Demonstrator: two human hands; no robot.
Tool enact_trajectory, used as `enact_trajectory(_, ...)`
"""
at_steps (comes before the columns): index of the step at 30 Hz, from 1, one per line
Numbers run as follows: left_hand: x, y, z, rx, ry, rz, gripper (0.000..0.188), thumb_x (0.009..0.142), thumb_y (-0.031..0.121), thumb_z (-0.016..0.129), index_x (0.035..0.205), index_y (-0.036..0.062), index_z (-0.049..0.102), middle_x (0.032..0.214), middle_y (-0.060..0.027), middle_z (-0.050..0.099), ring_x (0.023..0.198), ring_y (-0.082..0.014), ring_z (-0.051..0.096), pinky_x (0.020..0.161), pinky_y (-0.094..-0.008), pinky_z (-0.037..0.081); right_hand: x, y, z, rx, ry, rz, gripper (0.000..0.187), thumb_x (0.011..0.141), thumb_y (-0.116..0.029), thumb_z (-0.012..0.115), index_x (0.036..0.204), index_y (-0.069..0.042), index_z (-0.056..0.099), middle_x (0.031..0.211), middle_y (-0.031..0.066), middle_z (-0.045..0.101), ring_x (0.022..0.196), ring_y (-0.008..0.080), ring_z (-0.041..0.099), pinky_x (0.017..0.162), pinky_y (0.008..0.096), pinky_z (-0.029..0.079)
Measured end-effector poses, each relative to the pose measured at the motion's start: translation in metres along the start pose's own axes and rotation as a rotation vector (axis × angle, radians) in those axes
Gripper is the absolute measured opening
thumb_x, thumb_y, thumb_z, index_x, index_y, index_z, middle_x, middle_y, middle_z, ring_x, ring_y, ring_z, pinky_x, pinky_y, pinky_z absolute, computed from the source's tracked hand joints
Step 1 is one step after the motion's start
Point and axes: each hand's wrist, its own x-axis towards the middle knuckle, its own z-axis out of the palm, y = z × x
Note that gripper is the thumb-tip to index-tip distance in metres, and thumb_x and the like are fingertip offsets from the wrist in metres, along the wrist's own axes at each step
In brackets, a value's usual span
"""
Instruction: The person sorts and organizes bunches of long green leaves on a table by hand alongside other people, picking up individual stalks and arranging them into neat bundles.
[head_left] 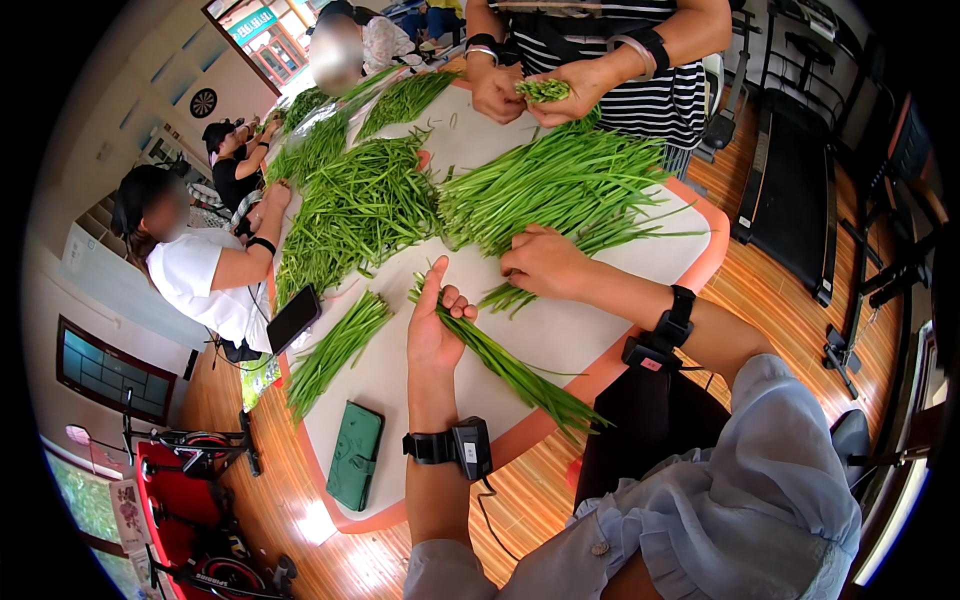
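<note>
My left hand (437, 325) is closed round a slim bundle of long green chive stalks (510, 368), whose far ends slant down to the right past the table edge. At the near edge of a big heap of chive stalks (560, 185) is my right hand (547, 263). Its fingers are bent and pinched on stalks there, with the fingertips partly hidden. A few stalks stick out beneath that hand. Left of my left hand lies a separate small bundle of chive stalks (340, 350) on the pale table (395, 395).
A green phone case (355, 455) lies near the front edge, and a dark phone (294, 318) stands at the left. Another heap of stalks (355, 200) spreads across the middle. Opposite, a person's hands (545, 90) hold a small bunch. More people sit along the left side.
</note>
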Motion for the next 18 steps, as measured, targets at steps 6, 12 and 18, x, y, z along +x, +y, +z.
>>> enact_trajectory(6,-0.002,-0.003,0.012,0.094,0.126,0.018,0.021,0.090,0.025,0.051,0.107,0.0132,0.051,0.068,0.0019,0.048,0.062,-0.0120,0.046,0.063,-0.0292,0.042,0.014,-0.019,0.007,-0.320,-0.217,0.079,0.013,0.071,-0.015,0.060,0.080,-0.008,0.064,0.087,0.0078,0.055,0.096,0.0276,0.045,0.082,0.0382,0.038)
enact_trajectory(12,-0.003,-0.002,0.012,0.136,0.139,0.017,0.023,0.089,0.026,0.053,0.107,0.0125,0.052,0.068,0.0019,0.048,0.061,-0.0117,0.046,0.063,-0.0290,0.041,0.017,-0.012,0.003,-0.135,-0.242,0.073,0.014,0.071,-0.012,0.057,0.082,-0.007,0.064,0.089,0.0101,0.058,0.097,0.0282,0.047,0.083,0.0383,0.038)
enact_trajectory(18,-0.004,-0.003,0.013,0.151,0.168,0.037,0.026,0.087,0.024,0.055,0.110,0.0118,0.052,0.064,0.0035,0.043,0.057,-0.0095,0.041,0.057,-0.0266,0.037,0.000,0.001,-0.005,0.371,-0.022,0.152,0.015,0.077,-0.015,0.055,0.086,-0.004,0.060,0.078,0.0119,0.062,0.076,0.0270,0.058,0.071,0.0373,0.045)
